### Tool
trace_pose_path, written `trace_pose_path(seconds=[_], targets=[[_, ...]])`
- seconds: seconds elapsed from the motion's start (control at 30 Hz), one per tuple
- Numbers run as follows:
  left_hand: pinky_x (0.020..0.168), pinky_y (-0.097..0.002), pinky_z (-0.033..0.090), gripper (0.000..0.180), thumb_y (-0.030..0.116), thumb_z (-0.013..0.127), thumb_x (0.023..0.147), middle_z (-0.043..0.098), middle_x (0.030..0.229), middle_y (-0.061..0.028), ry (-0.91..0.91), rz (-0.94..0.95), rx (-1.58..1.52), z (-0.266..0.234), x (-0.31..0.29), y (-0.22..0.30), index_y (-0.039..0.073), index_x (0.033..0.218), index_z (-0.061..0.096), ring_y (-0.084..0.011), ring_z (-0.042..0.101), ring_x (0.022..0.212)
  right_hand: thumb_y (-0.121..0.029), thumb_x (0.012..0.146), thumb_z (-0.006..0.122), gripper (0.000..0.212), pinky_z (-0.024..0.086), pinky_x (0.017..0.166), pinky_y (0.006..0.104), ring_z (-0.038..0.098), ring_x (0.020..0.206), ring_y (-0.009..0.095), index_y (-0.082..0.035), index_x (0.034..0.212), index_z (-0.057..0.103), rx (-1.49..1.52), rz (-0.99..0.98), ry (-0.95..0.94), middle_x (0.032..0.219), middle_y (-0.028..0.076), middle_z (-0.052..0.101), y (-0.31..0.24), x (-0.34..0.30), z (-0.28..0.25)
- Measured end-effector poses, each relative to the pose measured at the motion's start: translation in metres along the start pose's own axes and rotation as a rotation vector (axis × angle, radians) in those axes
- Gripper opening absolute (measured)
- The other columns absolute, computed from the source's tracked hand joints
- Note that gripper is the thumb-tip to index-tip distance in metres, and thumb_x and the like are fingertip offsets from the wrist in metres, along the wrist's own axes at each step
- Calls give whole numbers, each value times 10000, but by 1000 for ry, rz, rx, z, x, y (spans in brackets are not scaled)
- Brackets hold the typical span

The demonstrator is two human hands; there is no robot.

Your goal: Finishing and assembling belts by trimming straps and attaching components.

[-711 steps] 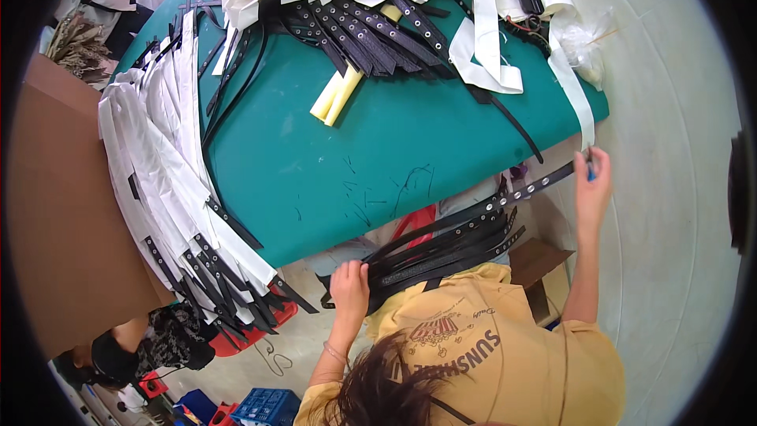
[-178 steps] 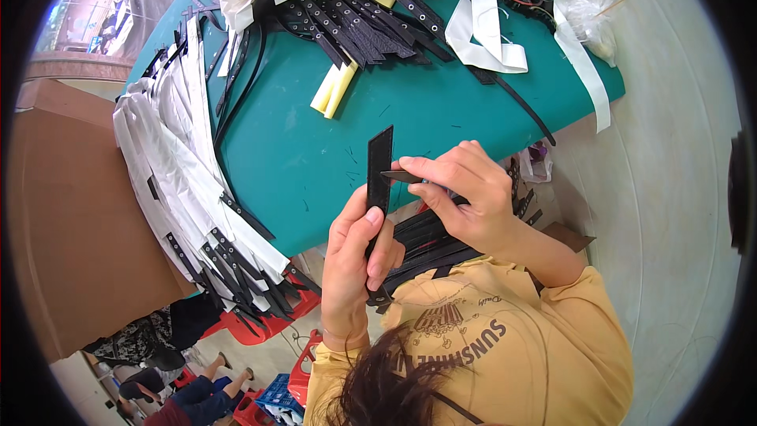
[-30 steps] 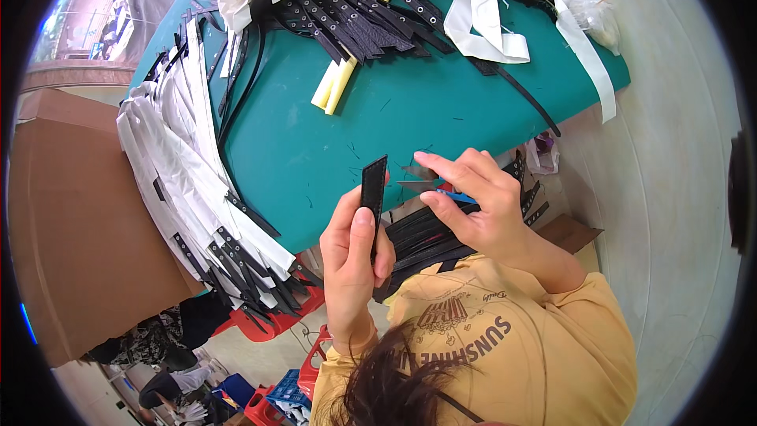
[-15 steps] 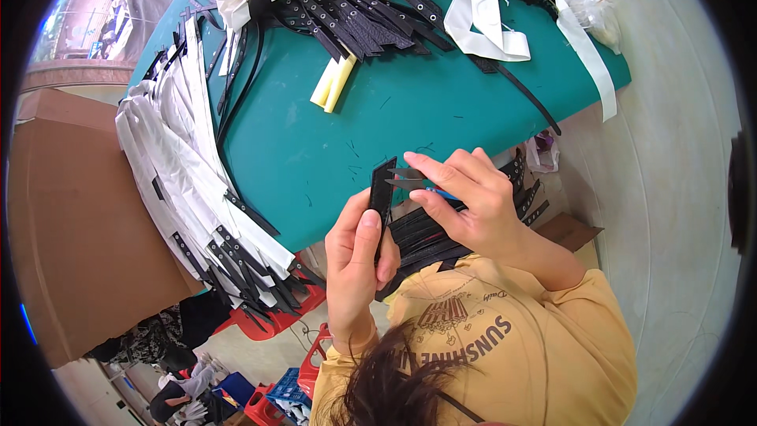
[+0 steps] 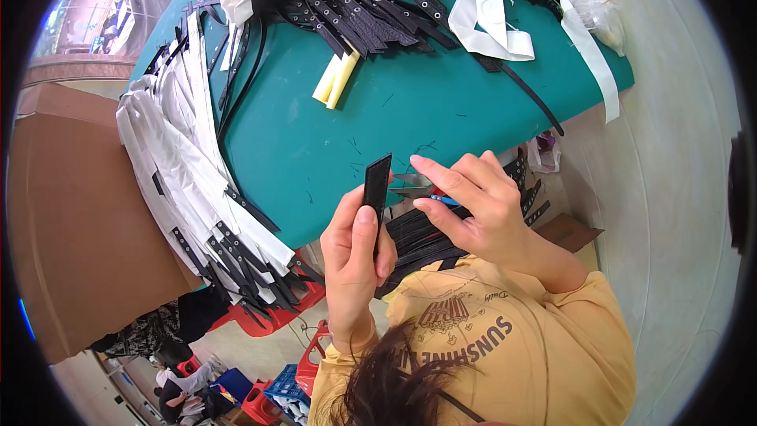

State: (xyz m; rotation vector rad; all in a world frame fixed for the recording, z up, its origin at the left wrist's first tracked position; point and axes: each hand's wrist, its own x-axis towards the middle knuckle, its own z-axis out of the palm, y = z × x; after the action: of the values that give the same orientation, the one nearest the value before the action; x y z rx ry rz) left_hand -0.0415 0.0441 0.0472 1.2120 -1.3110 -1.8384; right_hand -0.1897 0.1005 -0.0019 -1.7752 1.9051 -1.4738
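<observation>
Upright between the thumb and fingers of my left hand (image 5: 352, 256) is the end of a black leather strap (image 5: 378, 181), with stitching along its edge. Just right of it, my right hand (image 5: 487, 207) holds small thread snips (image 5: 412, 192) with blue on the handle. The snips' two blades are apart and point at the strap's right edge. My right thumb and forefinger are spread around them; the palm hides the rest of the handle. Both hands are above the near edge of the green table (image 5: 315, 166). Short dark thread bits (image 5: 355, 146) lie beyond the strap.
Several eyeleted black straps (image 5: 347, 16) and yellow rolled pieces (image 5: 335, 80) lie at the table's back. White-wrapped straps (image 5: 169, 158) hang over its left side, by a cardboard box (image 5: 95, 213). More black straps (image 5: 426, 233) are below my hands. A red stool (image 5: 268, 319) stands underneath.
The snips' blades have shifted slightly right and down, off the strap's edge. My left hand has turned the strap a little and its tip is slightly higher.
</observation>
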Motion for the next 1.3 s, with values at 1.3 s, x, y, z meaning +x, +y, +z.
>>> trace_pose_path(seconds=[1.3], targets=[[372,-180,264,327,131,372,993,403,491,30,-194,-62,-198,-14,-7,-6,-45,1255,458,-20,316,383,-78,779,687,230,378,549,302,473,576,191,-47,1006,666,4,51,101,755,62,591,16,3,8]])
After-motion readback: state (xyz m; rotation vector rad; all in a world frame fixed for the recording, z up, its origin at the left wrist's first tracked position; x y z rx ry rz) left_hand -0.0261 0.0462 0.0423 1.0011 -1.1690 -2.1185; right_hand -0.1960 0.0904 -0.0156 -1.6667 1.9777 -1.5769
